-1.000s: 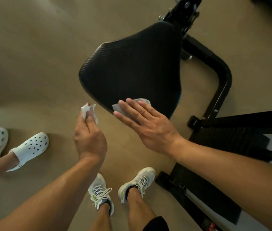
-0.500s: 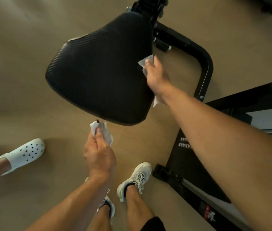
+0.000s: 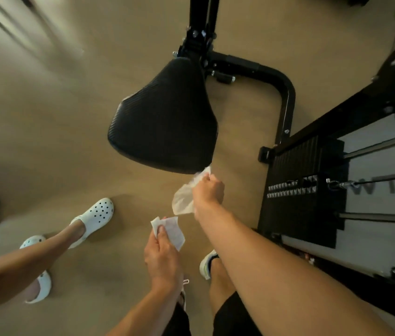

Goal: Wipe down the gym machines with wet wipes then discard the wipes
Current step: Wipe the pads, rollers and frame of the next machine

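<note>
Fingers of my right hand [image 3: 208, 190] pinch a wet wipe [image 3: 183, 198] touching the black seat pad's [image 3: 165, 122] 5 o'clock corner; left hand [image 3: 162, 257] grips a folded wipe [image 3: 171, 230].

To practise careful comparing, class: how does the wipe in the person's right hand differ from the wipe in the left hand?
The right hand pinches its wipe at the top, so it hangs loose and crumpled; the left hand holds its wipe flatter, under the thumb. The right hand's wipe reaches up to the near corner of the black seat; the left hand's wipe sits lower, away from the seat. Both are white.
</note>
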